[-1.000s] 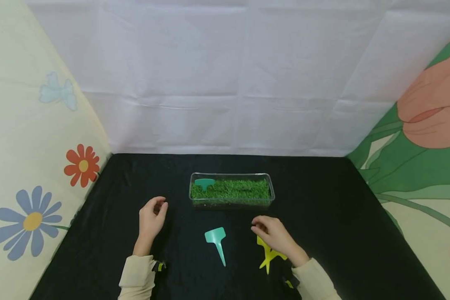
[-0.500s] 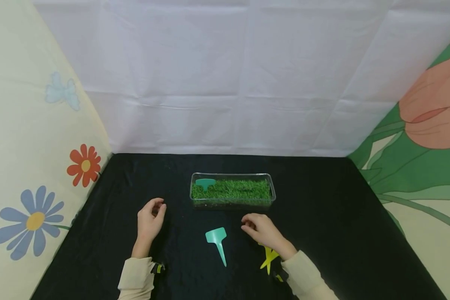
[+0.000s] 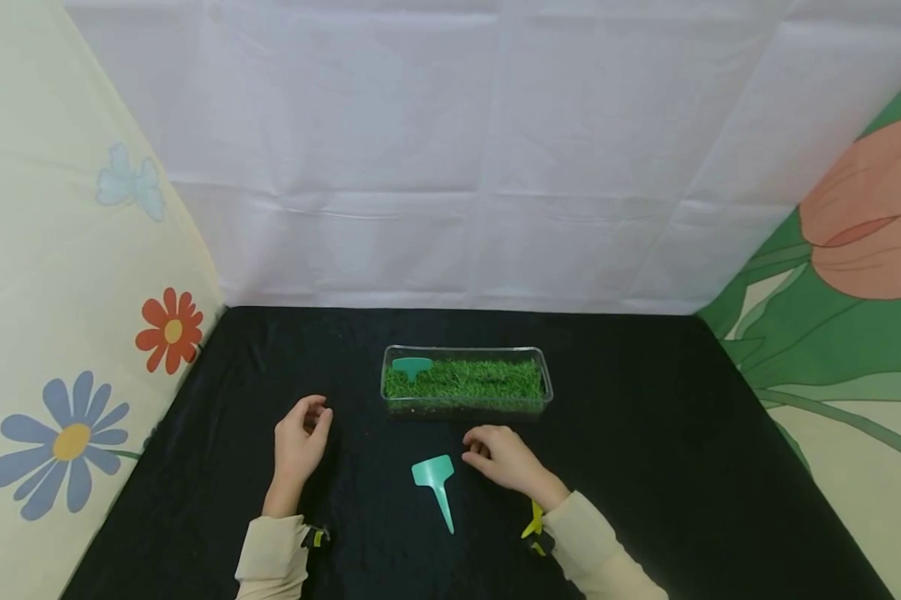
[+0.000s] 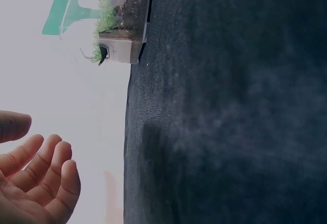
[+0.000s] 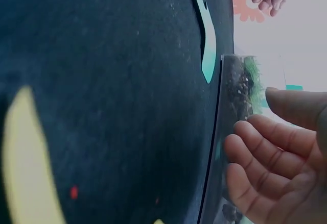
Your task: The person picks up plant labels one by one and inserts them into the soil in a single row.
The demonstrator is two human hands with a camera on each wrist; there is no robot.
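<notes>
A teal T-shaped plant label (image 3: 434, 482) lies flat on the black cloth (image 3: 645, 467) in front of a clear tray of grass (image 3: 466, 382). Another teal label (image 3: 411, 366) stands stuck in the grass at the tray's left end; the left wrist view shows that label (image 4: 66, 14) too. My right hand (image 3: 498, 458) hovers just right of the flat label, fingers loosely curled and holding nothing; its fingers (image 5: 265, 157) show relaxed in the right wrist view. My left hand (image 3: 300, 437) rests on the cloth to the left, fingers loosely curled and empty.
Yellow plant labels (image 3: 533, 522) lie under my right forearm, mostly hidden. A white sheet backs the table; flower-printed cloths hang at the left (image 3: 67, 333) and right (image 3: 855, 275).
My right hand has slid left from above the yellow labels to just beside the flat teal label. The left hand has stayed put.
</notes>
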